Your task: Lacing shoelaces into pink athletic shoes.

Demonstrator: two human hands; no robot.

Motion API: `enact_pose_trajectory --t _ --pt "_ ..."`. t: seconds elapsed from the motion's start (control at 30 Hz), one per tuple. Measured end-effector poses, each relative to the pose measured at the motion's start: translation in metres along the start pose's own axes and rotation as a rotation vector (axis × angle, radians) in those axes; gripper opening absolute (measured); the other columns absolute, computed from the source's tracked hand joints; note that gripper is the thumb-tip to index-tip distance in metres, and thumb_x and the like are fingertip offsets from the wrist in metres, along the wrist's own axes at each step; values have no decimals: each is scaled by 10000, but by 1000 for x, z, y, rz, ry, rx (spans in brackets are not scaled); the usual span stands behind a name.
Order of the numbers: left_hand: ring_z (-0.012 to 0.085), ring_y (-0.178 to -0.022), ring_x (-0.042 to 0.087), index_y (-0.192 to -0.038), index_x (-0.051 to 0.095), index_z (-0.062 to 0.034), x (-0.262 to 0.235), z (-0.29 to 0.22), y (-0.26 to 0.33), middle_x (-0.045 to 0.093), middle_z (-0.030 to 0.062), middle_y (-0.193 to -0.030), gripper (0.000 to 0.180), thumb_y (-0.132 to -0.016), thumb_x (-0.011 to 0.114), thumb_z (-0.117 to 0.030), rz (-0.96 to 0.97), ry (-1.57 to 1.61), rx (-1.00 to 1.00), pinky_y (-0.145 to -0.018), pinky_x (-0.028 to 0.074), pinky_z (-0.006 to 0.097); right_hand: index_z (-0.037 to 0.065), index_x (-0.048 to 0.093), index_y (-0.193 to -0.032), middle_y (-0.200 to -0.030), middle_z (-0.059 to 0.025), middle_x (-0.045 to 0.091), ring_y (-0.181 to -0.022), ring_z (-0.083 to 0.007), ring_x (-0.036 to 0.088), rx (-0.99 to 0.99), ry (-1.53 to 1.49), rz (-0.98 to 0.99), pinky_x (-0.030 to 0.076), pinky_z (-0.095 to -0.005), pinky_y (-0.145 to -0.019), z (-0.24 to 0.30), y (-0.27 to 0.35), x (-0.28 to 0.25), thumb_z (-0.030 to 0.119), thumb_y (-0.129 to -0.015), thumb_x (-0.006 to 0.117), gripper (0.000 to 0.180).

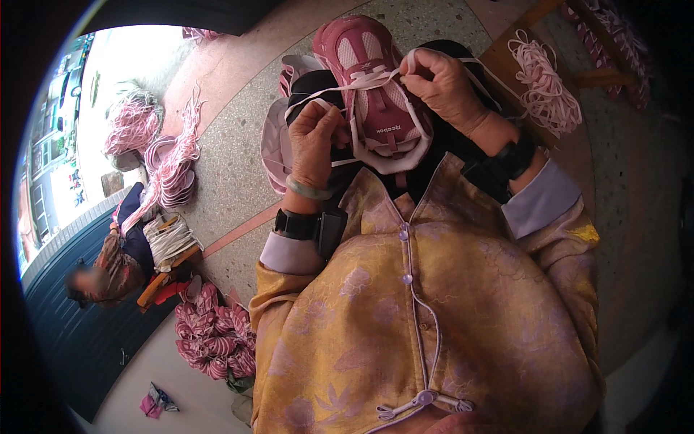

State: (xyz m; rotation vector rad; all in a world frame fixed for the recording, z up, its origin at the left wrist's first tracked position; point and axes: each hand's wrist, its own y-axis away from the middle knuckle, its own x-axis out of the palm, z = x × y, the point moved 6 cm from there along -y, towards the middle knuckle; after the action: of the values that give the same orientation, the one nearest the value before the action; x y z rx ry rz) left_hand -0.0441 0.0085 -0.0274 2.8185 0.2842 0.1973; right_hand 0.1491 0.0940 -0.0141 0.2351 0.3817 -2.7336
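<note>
A dark pink sneaker (383, 116) with pale mesh panels rests on my lap, its toe pointing away from me. Pale pink shoelace (367, 81) runs across its front, and its two ends spread left and right. Left of the shoe, my left hand (315, 137) is closed, pinching one lace end between thumb and fingers. My right hand (442, 88), right of the toe, pinches the other lace stretch near the shoe. Some of the left fingers are turned out of sight.
A bundle of pale laces (546, 90) lies on a wooden stool (499, 61) at my right. Pale shoe parts (276, 145) sit at my left. Farther left are pink lace heaps (134, 123), a seated person (116, 271) and a pile of pink shoes (215, 333).
</note>
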Motion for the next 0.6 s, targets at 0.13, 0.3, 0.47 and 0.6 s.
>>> enact_pose_trajectory --t 0.13,0.3,0.47,0.6 --pt "51 -499 492 -764 545 -63 -1 0 0 558 -4 -652 104 -856 543 -113 -8 -7 -6 -452 386 178 23 541 -765 -710 16 548 -673 -47 477 89 -14 115 420 -206 -623 -8 -7 10 49 -771 601 65" --pt "45 -494 477 -755 552 -64 0 -4 -5 555 -13 -642 111 -852 553 -118 -55 2 58 -455 373 174 31 543 -776 -649 4 522 -601 -75 489 80 168 -32 419 -231 -561 -9 4 2 103 -762 656 135" --pt "43 -509 464 -749 563 -67 6 -2 -12 539 -23 -640 108 -845 552 -116 -42 18 50 -464 356 176 58 570 -795 -672 -53 576 -586 -189 576 -82 399 -104 450 -298 -532 12 8 3 146 -726 658 142" --pt "39 -520 457 -763 556 -66 6 2 -15 538 -22 -642 99 -848 549 -117 -4 73 44 -475 357 167 53 591 -868 -705 -77 577 -616 -234 579 -161 482 -66 462 -327 -564 25 11 11 180 -733 662 198"
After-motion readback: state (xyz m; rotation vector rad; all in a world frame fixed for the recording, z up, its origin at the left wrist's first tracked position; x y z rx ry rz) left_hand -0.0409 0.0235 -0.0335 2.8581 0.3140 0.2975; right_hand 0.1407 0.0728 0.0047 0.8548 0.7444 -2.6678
